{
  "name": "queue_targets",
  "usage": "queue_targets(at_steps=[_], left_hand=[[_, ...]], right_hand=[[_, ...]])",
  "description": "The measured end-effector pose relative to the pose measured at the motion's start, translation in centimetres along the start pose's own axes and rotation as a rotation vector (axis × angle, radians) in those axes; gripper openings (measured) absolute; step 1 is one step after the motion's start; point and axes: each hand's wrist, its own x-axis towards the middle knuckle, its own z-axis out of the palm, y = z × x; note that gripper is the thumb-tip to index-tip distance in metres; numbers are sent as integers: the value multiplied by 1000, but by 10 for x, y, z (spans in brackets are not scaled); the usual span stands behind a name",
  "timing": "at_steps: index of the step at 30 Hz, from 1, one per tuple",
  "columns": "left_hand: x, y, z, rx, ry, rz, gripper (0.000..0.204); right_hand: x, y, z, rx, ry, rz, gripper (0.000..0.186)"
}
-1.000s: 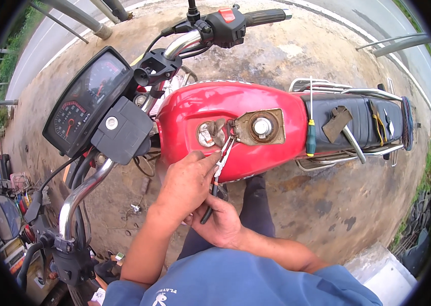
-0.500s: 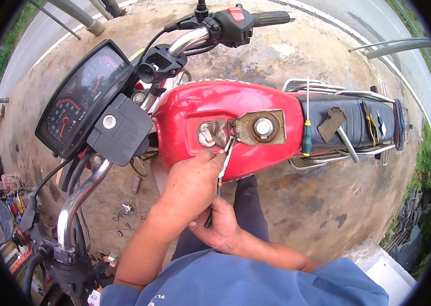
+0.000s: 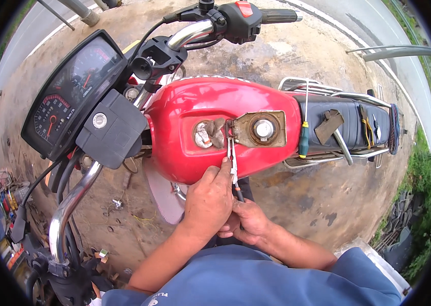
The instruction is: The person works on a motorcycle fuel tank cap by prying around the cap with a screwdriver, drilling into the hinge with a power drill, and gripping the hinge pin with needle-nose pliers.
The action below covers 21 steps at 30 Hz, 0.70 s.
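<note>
My right hand (image 3: 250, 220) is closed around the dark handles of slim, long-nosed metal pliers (image 3: 233, 168). Beside it, my left hand (image 3: 207, 196) rests against the pliers, its index finger stretched along them and the other fingers curled. The jaws reach up to a small hinge at the front end of the worn fuel-cap plate (image 3: 243, 135) on the red fuel tank (image 3: 174, 109). A round silver cap (image 3: 263, 128) sits in the plate's middle. Crumpled grey-white cloth (image 3: 210, 133) lies in the recess in front of the hinge. The exact jaw contact is too small to make out.
On the black seat (image 3: 350, 99) lie a green-handled screwdriver (image 3: 303, 140), a brown-headed tool with a metal handle (image 3: 330, 125) and yellow-handled pliers (image 3: 366, 125). Handlebars (image 3: 67, 209) and a gauge cluster (image 3: 67, 97) rise at left. Concrete ground (image 3: 297, 204) surrounds the motorcycle.
Both hands have moved slightly right and toward me, and the pliers stand steeper. My left hand has drawn back from the cloth recess. The view has shifted a little.
</note>
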Motion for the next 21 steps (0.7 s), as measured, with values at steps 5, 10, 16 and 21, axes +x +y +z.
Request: queue_targets(at_steps=[5, 10, 16, 21], left_hand=[[-14, 11, 23, -195, 84, -65, 45], [-4, -4, -8, -256, -76, -139, 43], [28, -23, -62, -6, -255, -15, 34], [40, -21, -75, 126, -311, -8, 25]], right_hand=[[-23, -49, -17, -165, 17, 214, 37], [0, -12, -18, 46, -103, 60, 37], [61, 45, 31, 317, -208, -188, 35], [72, 54, 49, 437, -273, -243, 35]])
